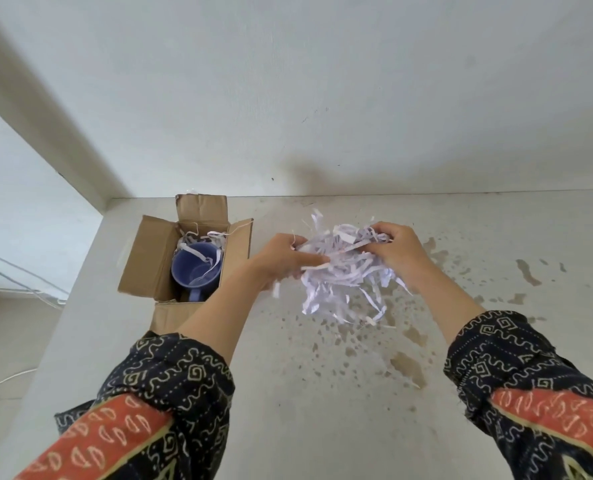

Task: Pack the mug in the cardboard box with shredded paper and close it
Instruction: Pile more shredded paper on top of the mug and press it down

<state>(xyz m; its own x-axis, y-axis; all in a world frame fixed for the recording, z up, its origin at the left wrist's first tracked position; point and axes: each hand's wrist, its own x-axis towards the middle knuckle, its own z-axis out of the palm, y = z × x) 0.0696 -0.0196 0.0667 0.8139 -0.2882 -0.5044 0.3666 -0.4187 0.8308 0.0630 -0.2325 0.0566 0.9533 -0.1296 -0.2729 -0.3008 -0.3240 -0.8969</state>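
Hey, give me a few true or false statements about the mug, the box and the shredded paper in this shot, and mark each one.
1. The blue mug sits inside the cardboard box. True.
2. The cardboard box is closed. False: it stands open.
3. The left hand and right hand both grip the shredded paper. True.
4. The shredded paper is held right above the mug. False: it is off to the right of the box, over the table.
5. The box holds only the mug. False: a few paper strips lie in it too.
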